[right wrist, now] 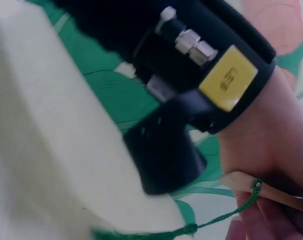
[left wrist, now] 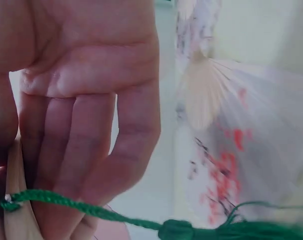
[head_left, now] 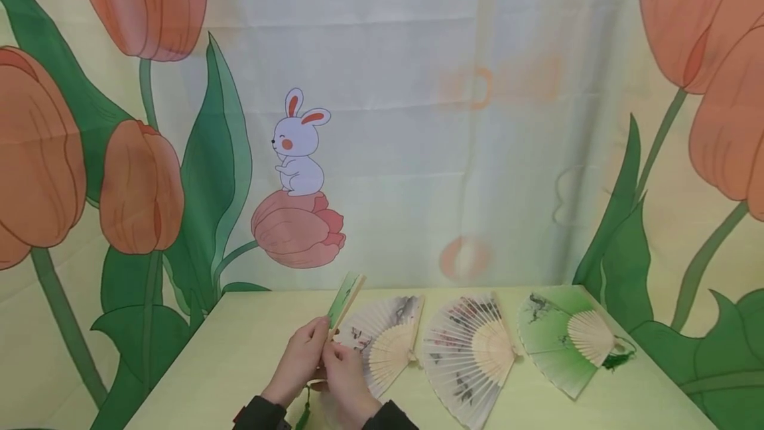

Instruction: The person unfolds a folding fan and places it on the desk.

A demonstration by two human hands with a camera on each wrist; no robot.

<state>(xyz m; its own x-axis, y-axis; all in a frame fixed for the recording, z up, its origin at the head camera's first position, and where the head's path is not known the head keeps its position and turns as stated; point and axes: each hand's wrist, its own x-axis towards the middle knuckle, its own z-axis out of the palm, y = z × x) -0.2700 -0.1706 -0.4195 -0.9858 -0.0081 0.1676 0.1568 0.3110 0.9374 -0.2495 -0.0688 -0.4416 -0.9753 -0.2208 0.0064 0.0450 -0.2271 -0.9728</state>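
Two bare hands met at the near edge of a pale yellow-green table [head_left: 239, 350], both clamped together on one folded green paper fan with bamboo ribs [head_left: 344, 302]; the left hand [head_left: 301, 357] curled its fingers round the lower part of the sticks, and the right hand [head_left: 340, 377] pinched the same fan just beside it, the two hands touching; the closed fan tilted up and away to the right, its tip above the table's far edge; a green cord with a tassel [left wrist: 181, 230] hung from the fan's pivot below the hands, seen close in both wrist views; a black band with a yellow label [right wrist: 226, 80] wrapped the left wrist.

Three open fans lay flat in a row to the right of the hands; nearest them was a white fan with grey ink painting [head_left: 384, 340]; in the middle lay a white fan with red and dark blossoms [head_left: 468, 357]; farthest right lay a green fan with a dark tassel [head_left: 564, 340]; behind the table hung a cloth backdrop printed with orange tulips and a white rabbit [head_left: 296, 144].
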